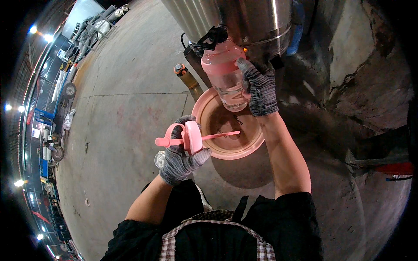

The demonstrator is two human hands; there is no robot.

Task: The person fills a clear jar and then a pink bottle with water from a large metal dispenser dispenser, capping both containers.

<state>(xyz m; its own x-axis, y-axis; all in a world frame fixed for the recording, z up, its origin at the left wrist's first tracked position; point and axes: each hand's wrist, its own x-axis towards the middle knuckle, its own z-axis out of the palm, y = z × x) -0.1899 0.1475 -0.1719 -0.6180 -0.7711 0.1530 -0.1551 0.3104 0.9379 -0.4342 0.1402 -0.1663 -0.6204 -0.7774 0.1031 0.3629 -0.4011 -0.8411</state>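
My right hand [260, 89], in a grey knit glove, grips a clear pink-rimmed bottle [226, 76] and holds it up under the black tap [212, 38] of a large steel urn [244, 19]. The bottle's lower part holds some clear liquid. My left hand [180, 156], also gloved, is closed on the bottle's pink lid [189, 137], whose long pink straw sticks out to the right. Both are above a pink basin [226, 130] on the floor.
A capped amber bottle [185, 76] stands left of the urn's base. A small clear object [160, 158] lies on the concrete floor [126, 122] by my left hand. Carts, wheels and equipment line the far left edge. A dark rough wall is on the right.
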